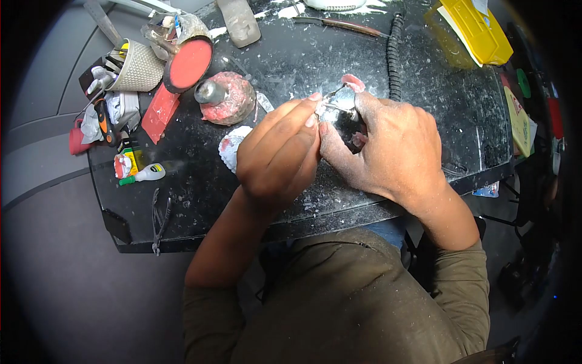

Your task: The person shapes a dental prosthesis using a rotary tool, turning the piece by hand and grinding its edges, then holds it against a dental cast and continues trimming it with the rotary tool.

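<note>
My left hand (276, 145) is closed, its thumb and fingers pinched at the near end of a small shiny metal piece (337, 104) with thin wire-like parts. Around the other side of this piece curl the fingers and thumb of my right hand (397, 145), which is dusted with white powder. A pink bit (353, 82) shows beyond the fingers, and another pink bit (359, 141) peeks out under the right palm. Whether these join the metal piece is hidden. Beside my left hand lies a white plaster cast (228, 148), partly covered by the hand.
Left of the hands stand a wax-covered burner (236, 100), a pink wax sheet (160, 112), a round pink disc (189, 62) and a woven basket (139, 68). Pliers (160, 221) lie near the front edge. A coiled cord (395, 57) and yellow tray (479, 33) are farther back.
</note>
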{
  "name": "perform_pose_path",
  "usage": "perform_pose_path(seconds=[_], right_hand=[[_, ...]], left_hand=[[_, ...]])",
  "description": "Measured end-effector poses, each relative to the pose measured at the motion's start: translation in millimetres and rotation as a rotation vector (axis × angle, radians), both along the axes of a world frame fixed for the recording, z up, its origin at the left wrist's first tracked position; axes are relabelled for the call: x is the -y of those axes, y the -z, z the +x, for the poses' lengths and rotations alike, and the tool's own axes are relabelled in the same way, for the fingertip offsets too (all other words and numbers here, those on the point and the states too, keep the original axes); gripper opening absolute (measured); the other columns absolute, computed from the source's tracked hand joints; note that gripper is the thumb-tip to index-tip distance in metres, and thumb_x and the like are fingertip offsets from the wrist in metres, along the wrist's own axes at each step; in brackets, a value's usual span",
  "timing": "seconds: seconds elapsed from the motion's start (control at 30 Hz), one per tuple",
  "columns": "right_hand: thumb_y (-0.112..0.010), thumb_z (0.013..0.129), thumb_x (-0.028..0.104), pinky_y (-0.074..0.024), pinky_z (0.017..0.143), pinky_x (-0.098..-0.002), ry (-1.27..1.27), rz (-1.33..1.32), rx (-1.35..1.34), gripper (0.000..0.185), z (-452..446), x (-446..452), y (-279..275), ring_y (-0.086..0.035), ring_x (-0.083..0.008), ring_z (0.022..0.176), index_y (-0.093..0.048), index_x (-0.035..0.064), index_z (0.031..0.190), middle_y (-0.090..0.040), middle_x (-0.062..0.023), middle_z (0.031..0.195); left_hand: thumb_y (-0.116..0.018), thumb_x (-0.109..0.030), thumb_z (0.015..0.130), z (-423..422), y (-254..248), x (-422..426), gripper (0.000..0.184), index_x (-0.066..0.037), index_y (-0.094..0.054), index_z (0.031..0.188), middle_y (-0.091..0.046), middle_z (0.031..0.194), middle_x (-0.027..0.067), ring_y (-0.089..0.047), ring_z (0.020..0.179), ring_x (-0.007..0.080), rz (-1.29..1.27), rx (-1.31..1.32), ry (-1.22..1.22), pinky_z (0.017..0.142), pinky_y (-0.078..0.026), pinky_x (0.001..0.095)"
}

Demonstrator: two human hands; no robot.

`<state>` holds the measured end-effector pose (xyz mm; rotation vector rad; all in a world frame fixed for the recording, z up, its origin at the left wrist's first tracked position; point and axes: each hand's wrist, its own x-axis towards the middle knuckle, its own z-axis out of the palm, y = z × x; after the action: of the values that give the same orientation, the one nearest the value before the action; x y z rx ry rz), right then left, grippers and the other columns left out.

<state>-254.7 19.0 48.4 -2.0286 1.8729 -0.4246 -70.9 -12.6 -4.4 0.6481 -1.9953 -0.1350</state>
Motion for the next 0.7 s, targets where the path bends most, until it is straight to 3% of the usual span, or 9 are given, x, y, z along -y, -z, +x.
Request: perform_pose_path(seconds=[0.17, 0.2, 0.27, 0.57, 0.6, 0.67, 0.7], right_hand=[[-0.067, 0.088, 0.055, -0.0606, 0.064, -0.0495, -0.005, -0.015, 0.012, 0.059, 0.2, -0.9, -0.1, -0.074, -0.0412, 0.065, -0.073, -0.0039, 0.087, -0.071, -0.0245, 0.069], [-0.072, 0.088, 0.048, -0.0592, 0.062, -0.0444, -0.035, -0.036, -0.034, 0.057, -1.8, -1.3, 2.4, -0.072, -0.0345, 0.061, -0.071, -0.0049, 0.11, -0.069, -0.0156, 0.065], [-0.076, 0.089, 0.042, -0.0578, 0.06, -0.0393, -0.066, -0.056, -0.081, 0.065, -2.5, -1.7, 3.1, -0.07, -0.0279, 0.056, -0.069, -0.0059, 0.132, -0.067, -0.0066, 0.062], [-0.076, 0.088, 0.042, -0.059, 0.061, -0.039, -0.044, -0.021, -0.096, 0.066, -1.7, -0.4, -0.6, -0.073, -0.0281, 0.06, -0.068, -0.0052, 0.133, -0.07, -0.0074, 0.064], [-0.072, 0.088, 0.049, -0.06, 0.064, -0.0446, -0.019, 0.009, -0.039, 0.058, -1.1, 0.7, -2.8, -0.074, -0.035, 0.064, -0.071, -0.0044, 0.11, -0.07, -0.016, 0.067], [-0.067, 0.088, 0.055, -0.0611, 0.066, -0.0503, 0.006, 0.04, 0.018, 0.059, -0.5, 1.2, -3.5, -0.074, -0.0418, 0.068, -0.073, -0.0036, 0.087, -0.071, -0.0246, 0.07], [-0.067, 0.088, 0.055, -0.061, 0.065, -0.0505, 0.009, 0.035, 0.029, 0.059, -0.3, 1.0, -3.0, -0.074, -0.0418, 0.067, -0.073, -0.0037, 0.088, -0.071, -0.0246, 0.07]], left_hand=[[-0.074, 0.018, 0.08, 0.3, 0.2, -0.3, 0.014, 0.008, -0.067, 0.085, -0.078, 0.101, 0.0263, -0.079, 0.092, 0.0388, 0.017, -0.001, 0.008, 0.081, -0.066, 0.0428], [-0.074, 0.018, 0.08, 0.1, -0.4, -0.4, 0.014, 0.008, -0.067, 0.085, -0.078, 0.101, 0.0263, -0.079, 0.092, 0.0388, 0.017, -0.001, 0.008, 0.081, -0.066, 0.0428], [-0.075, 0.019, 0.08, -0.6, -1.7, -1.1, 0.014, 0.008, -0.067, 0.084, -0.078, 0.101, 0.0265, -0.079, 0.092, 0.0389, 0.029, -0.014, 0.014, 0.081, -0.066, 0.0432], [-0.075, 0.018, 0.079, 0.0, -0.6, 0.2, 0.014, 0.008, -0.068, 0.086, -0.078, 0.102, 0.0264, -0.079, 0.092, 0.0388, 0.017, -0.004, 0.015, 0.081, -0.066, 0.0434], [-0.075, 0.018, 0.079, 0.0, -0.4, 0.1, 0.014, 0.008, -0.068, 0.086, -0.078, 0.102, 0.0264, -0.079, 0.092, 0.0388, 0.017, -0.004, 0.015, 0.081, -0.066, 0.0434], [-0.075, 0.018, 0.08, 0.0, 0.2, -0.5, 0.013, 0.008, -0.068, 0.086, -0.078, 0.102, 0.0263, -0.079, 0.092, 0.0387, 0.013, -0.009, 0.016, 0.082, -0.066, 0.0434], [-0.075, 0.018, 0.08, 0.1, 0.3, -0.5, 0.013, 0.008, -0.068, 0.086, -0.078, 0.102, 0.0263, -0.079, 0.092, 0.0387, 0.014, -0.009, 0.016, 0.082, -0.066, 0.0434]])
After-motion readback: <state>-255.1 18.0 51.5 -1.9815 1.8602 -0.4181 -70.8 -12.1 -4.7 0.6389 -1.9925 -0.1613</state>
